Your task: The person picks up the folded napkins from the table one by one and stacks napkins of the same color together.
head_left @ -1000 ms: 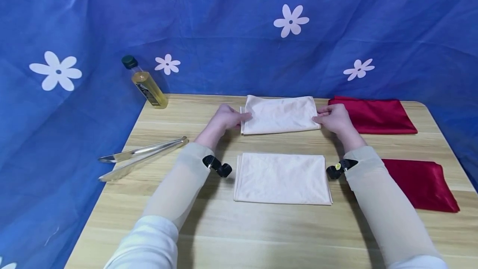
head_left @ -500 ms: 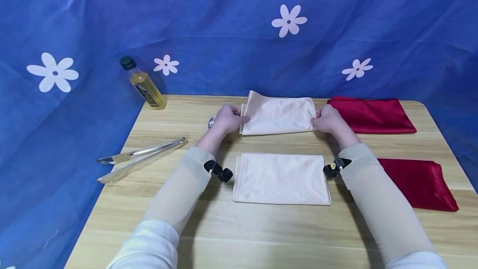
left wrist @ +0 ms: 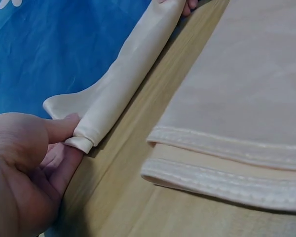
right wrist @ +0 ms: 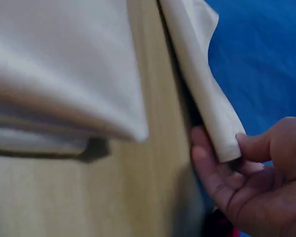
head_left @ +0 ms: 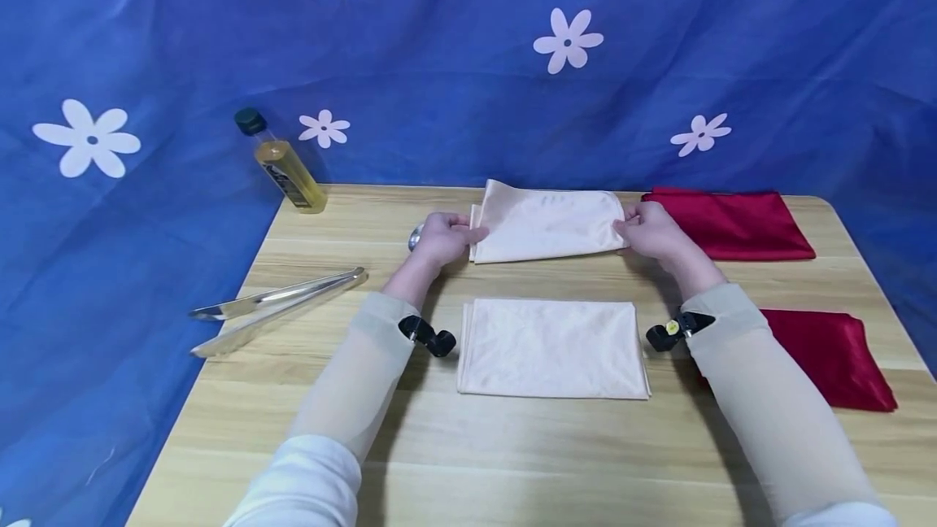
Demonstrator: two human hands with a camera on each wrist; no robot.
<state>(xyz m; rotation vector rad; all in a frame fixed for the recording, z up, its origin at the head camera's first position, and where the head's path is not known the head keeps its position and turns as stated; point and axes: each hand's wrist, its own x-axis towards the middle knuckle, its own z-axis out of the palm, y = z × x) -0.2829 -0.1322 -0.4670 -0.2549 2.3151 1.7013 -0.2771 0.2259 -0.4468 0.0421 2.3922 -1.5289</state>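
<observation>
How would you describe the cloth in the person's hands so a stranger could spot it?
Find the far edge of the wood-grain table, by the blue backdrop. There, left of a red cloth, is the folded pale cloth. Unlike the nearer pale cloth, it has the left hand and right hand pinching its ends.

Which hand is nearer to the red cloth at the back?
Right. The right hand is by the left edge of the back red cloth, pinching one end of the back white cloth; the left hand pinches the opposite end, farther left.
</observation>
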